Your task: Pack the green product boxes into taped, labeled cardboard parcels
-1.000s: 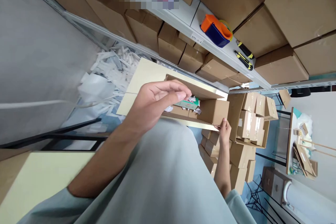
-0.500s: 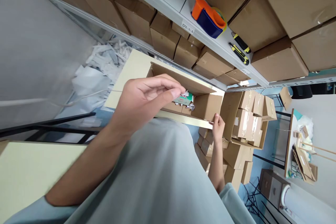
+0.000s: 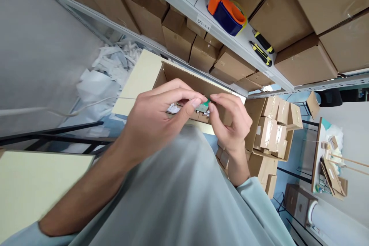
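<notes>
An open cardboard box [image 3: 187, 75] lies on a pale yellow board in front of me. Inside it are a green and white item [image 3: 202, 107] and crumpled paper [image 3: 173, 108], partly hidden by my hands. Over the box's left part is my left hand [image 3: 165, 113], thumb and fingertips pinched together; anything between them is too small to make out. My right hand [image 3: 233, 119] faces it over the right part, its thumb and fingers bent with a gap between them and nothing visible inside. The fingertips of both hands nearly meet.
Beyond the box, a shelf [image 3: 225, 38] carries cartons, an orange and blue tape dispenser [image 3: 227, 12] and two yellow-black cutters [image 3: 261, 54]. A large carton of smaller boxes [image 3: 266, 128] stands at right. White scraps [image 3: 100, 77] lie at left, near a white cord [image 3: 86, 108].
My right hand has let go of the box's right edge and moved left and up, close to my left hand. My left hand stays pinched over the box. The view has shifted slightly.
</notes>
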Demonstrator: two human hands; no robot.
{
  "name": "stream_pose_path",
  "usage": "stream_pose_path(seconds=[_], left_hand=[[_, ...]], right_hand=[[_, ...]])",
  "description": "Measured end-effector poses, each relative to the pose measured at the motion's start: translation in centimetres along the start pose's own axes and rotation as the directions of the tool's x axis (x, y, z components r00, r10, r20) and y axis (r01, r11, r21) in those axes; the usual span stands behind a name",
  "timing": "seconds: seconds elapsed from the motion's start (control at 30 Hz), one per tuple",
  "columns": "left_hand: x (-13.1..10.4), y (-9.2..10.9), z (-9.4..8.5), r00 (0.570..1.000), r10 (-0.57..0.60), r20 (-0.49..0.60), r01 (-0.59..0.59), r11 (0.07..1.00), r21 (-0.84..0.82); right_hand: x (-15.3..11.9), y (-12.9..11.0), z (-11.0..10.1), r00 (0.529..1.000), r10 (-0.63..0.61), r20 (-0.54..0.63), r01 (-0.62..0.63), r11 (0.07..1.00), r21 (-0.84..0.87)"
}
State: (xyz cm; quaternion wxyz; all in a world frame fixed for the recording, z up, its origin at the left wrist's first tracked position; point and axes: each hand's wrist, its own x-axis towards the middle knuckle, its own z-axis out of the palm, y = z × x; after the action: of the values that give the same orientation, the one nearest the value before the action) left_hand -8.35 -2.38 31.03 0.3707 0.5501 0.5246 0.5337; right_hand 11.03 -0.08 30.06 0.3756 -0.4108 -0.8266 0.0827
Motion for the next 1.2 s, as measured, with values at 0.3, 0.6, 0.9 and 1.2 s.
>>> stream_pose_path(seconds=[0.3, 0.6, 0.9, 1.2], left_hand=[[-0.8, 0.5, -0.5, 0.995, 0.023, 0.097, -0.041, 0.983, 0.182], [-0.9, 0.7, -0.9, 0.982, -0.001, 0.191, -0.046, 0.969, 0.243], [-1.0, 0.6, -1.2, 0.981, 0.036, 0.192, -0.085, 0.964, 0.253], [-0.9, 0.2, -1.3, 0.976, 0.128, 0.177, -0.172, 0.95, 0.26]], right_hand=[[0.4, 1.2, -0.5, 0.949, -0.311, 0.058, 0.315, 0.946, -0.079], [0.3, 3.2, -2.3, 0.824, -0.449, 0.345, 0.503, 0.86, -0.081], [0.9, 2.7, -2.3, 0.76, -0.474, 0.444, 0.575, 0.81, -0.119], [0.9, 3.1, -1.9, 0.736, -0.578, 0.353, 0.66, 0.729, -0.183]])
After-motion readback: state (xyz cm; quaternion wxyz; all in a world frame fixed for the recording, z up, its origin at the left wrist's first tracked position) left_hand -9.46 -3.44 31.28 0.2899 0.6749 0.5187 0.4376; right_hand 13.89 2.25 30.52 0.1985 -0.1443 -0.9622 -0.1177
